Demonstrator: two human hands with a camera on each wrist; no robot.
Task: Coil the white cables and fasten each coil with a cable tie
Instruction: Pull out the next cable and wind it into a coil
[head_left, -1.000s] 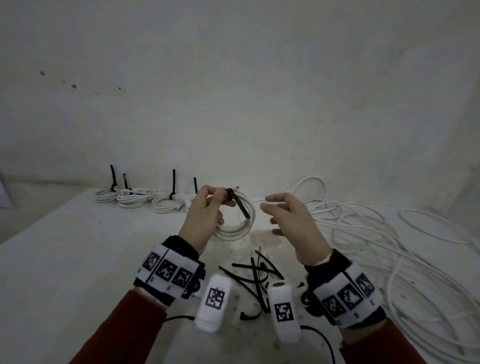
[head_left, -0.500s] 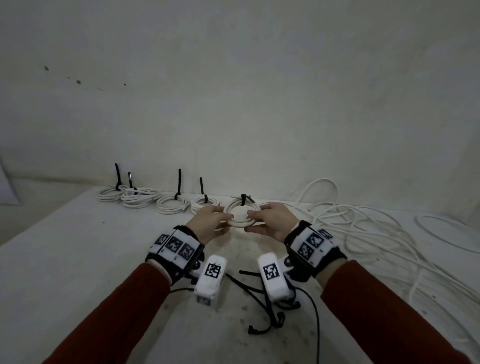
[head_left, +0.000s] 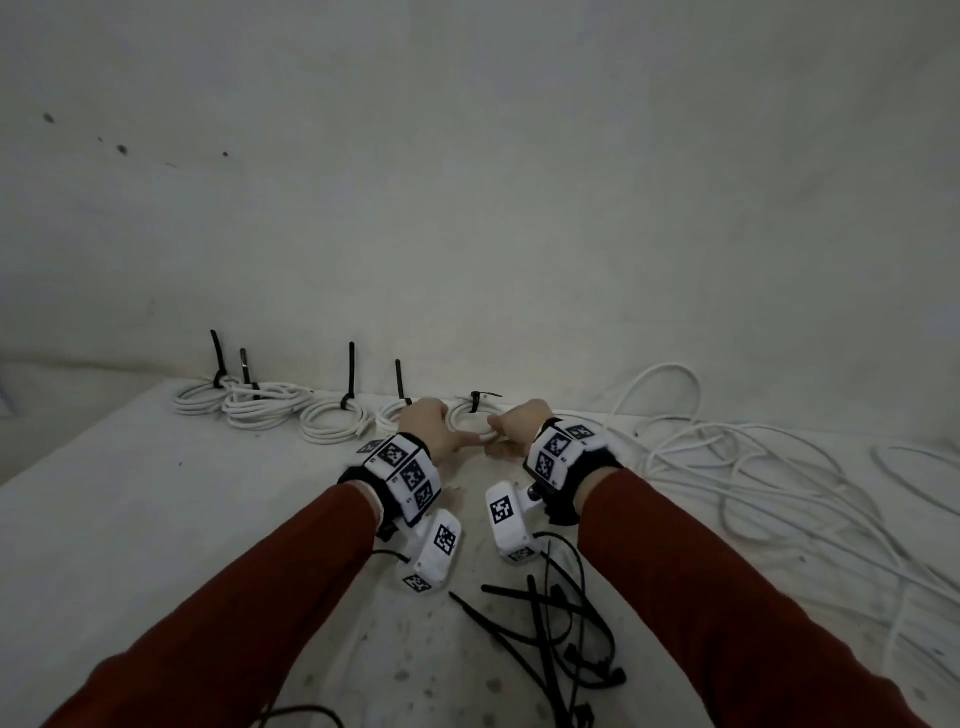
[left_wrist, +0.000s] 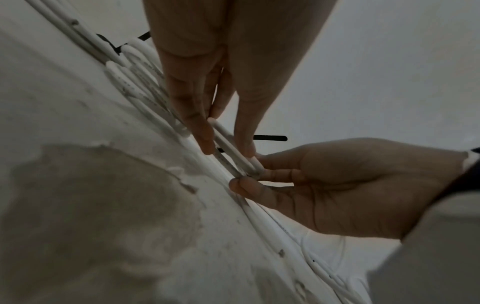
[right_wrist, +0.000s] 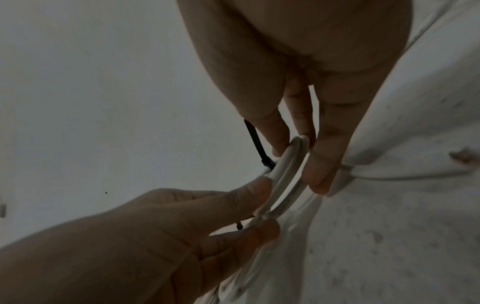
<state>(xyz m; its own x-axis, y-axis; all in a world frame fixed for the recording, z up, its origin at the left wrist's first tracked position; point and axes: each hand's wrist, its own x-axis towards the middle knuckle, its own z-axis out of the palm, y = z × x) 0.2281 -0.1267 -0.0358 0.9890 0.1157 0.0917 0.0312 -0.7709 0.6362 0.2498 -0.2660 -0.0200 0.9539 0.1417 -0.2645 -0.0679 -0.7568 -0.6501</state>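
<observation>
While both hands, left hand (head_left: 435, 427) and right hand (head_left: 516, 425), pinch the tied white cable coil (head_left: 467, 415) at the counter's far edge, careless release could nudge neighbouring coils.

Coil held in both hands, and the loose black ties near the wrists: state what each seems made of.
Coil: white cable, probably plastic-sheathed; smooth, slightly glossy, round strands holding a bend. Loose black ties: likely nylon or similar plastic; thin matte strips that spring up stiffly in curves.

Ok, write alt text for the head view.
Both hands, left hand and right hand, hold a tied white cable coil at the table's far edge, beside four finished coils. Loose black cable ties lie nearer; uncoiled cable sprawls right.
</observation>
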